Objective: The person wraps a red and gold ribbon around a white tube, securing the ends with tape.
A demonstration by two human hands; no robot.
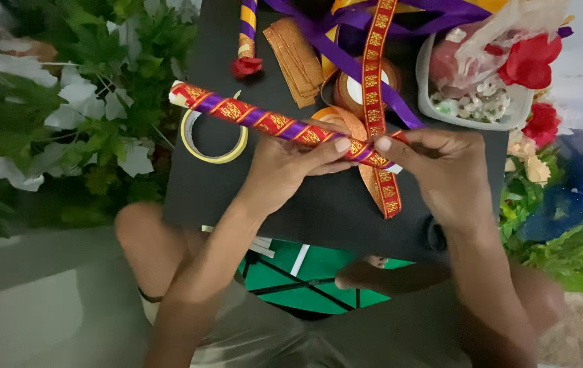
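Observation:
A stick (250, 116) wrapped in spiralling red-gold and purple ribbon lies slanted above a black board (305, 204) on my lap. My left hand (291, 163) grips the stick near its lower right end, thumb on top. My right hand (441, 170) pinches that same end, where a red-and-gold ribbon (373, 68) and a purple ribbon (346, 58) meet the stick. The red ribbon runs up to the top edge, and a loose tail (387, 194) hangs below the hands.
A yellow-rimmed tape roll (213, 140) lies under the stick. Another wrapped stick (247, 31) with a red flower, an orange ribbon strip (295, 58), a ribbon spool (353, 88) and a white tray (469, 88) of flowers sit behind. Green and white artificial leaves (66, 116) flank the left.

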